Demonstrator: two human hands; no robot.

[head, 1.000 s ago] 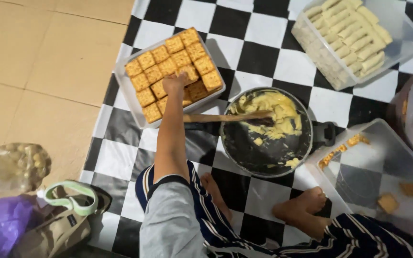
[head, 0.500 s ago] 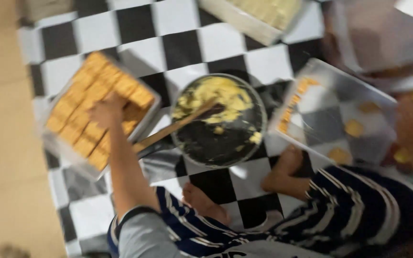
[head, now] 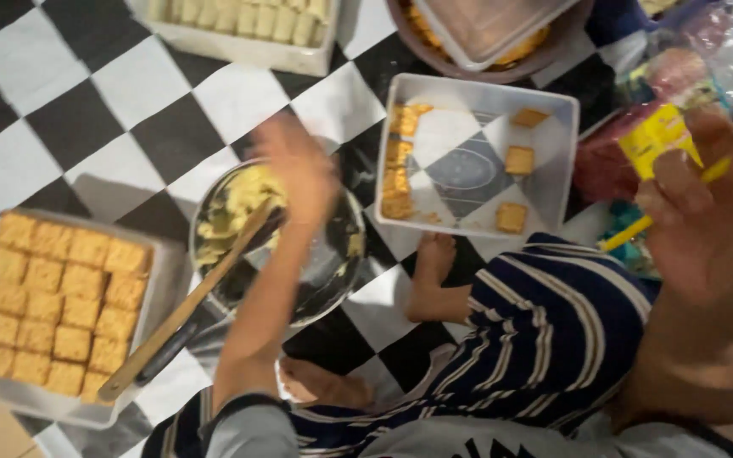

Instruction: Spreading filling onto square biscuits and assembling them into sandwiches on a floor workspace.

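Left hand (head: 303, 174) is reaching over the pan (head: 277, 246) — blurred, grip unclear. Right hand (head: 710, 208) is lifting near the camera, fingers loosely spread, gripping nothing.

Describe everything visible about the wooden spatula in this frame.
The wooden spatula is a long, flat, pale-brown stick. It lies tilted, upper end resting in the dark round pan among yellow mash, lower end reaching out over the pan's dark handle toward the tray of browned squares. The blurred left hand hovers above its upper end; contact is unclear.
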